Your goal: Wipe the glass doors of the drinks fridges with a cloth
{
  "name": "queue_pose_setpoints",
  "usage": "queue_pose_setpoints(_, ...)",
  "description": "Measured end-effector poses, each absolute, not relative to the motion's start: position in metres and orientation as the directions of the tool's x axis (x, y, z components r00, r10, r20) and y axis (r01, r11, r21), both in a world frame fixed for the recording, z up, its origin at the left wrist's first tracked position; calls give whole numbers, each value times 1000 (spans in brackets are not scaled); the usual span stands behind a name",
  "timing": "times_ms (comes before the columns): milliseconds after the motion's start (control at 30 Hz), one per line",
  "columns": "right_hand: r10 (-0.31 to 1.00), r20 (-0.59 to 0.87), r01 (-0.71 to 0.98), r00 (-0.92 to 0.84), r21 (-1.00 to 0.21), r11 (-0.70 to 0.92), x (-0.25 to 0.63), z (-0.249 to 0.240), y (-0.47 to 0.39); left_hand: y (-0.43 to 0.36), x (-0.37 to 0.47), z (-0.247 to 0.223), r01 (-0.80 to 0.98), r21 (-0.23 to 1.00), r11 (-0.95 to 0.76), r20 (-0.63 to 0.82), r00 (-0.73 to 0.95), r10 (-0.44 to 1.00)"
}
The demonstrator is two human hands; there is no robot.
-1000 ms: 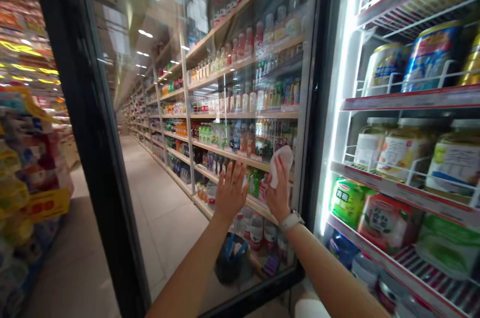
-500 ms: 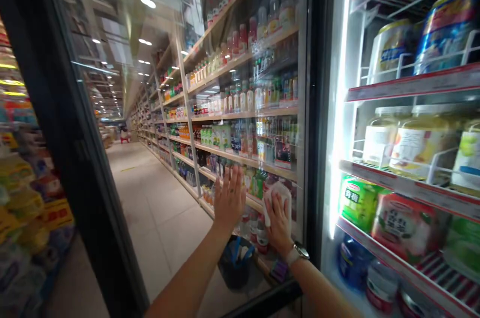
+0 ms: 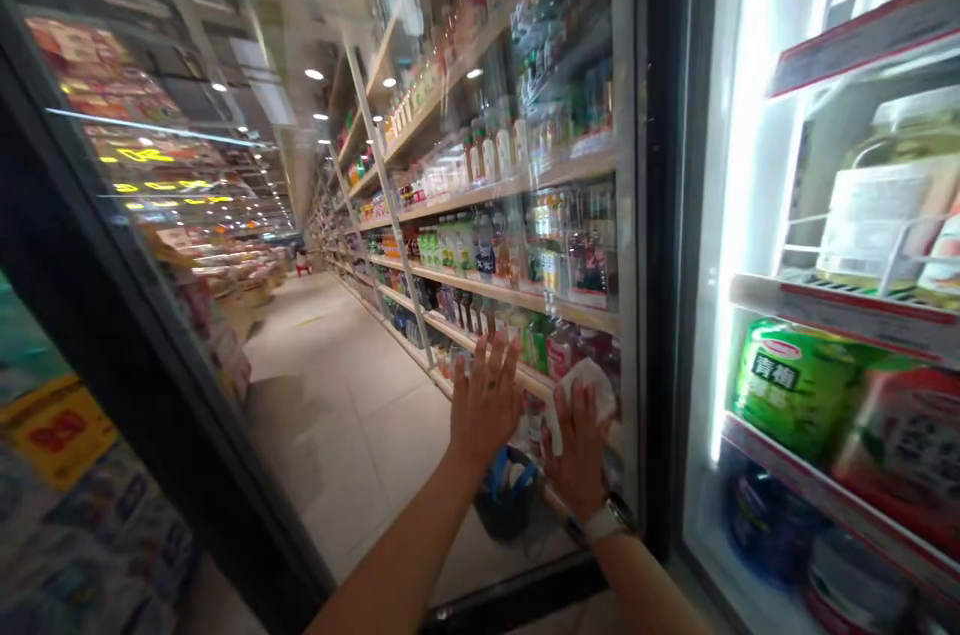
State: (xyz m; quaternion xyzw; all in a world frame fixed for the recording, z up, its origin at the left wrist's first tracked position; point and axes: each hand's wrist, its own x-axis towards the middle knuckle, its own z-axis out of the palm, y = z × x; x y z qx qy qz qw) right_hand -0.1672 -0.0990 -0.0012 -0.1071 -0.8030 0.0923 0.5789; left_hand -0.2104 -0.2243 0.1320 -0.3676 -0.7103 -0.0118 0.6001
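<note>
My left hand (image 3: 486,405) lies with fingers spread and palm against the glass of an open fridge door, whose black frame (image 3: 169,415) slants down the left side. A ring shows on one of its fingers. To its right, my right hand (image 3: 576,455) presses a crumpled white cloth (image 3: 600,390) onto the same pane, near the lower right corner of the glass. The fingers lie over the cloth and cover part of it. A watch (image 3: 619,513) is on the right wrist.
A dark bucket (image 3: 510,507) with blue strips on it shows through the glass, on the floor. Behind it, drink shelves (image 3: 517,290) line a long aisle (image 3: 337,365). At right are lit fridge shelves (image 3: 840,315) with green packs (image 3: 799,385) and jars; at left, a yellow price sign (image 3: 60,427).
The view has shifted, so the fridge shelves sit further right and more aisle shows at left. Both hands stay on the glass, and the cloth appears slightly nearer the pane's right edge.
</note>
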Motion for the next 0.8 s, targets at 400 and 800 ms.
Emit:
queue_pose_setpoints(400,483,856,-10,-184,-493,870,-170,46,-102,-221,-212,128,551,-408,728,866,-21,500)
queue_pose_setpoints(800,502,845,4,-183,-510,860,-158,41,-62,-225,-210,103,500,-462,732,829,-48,556)
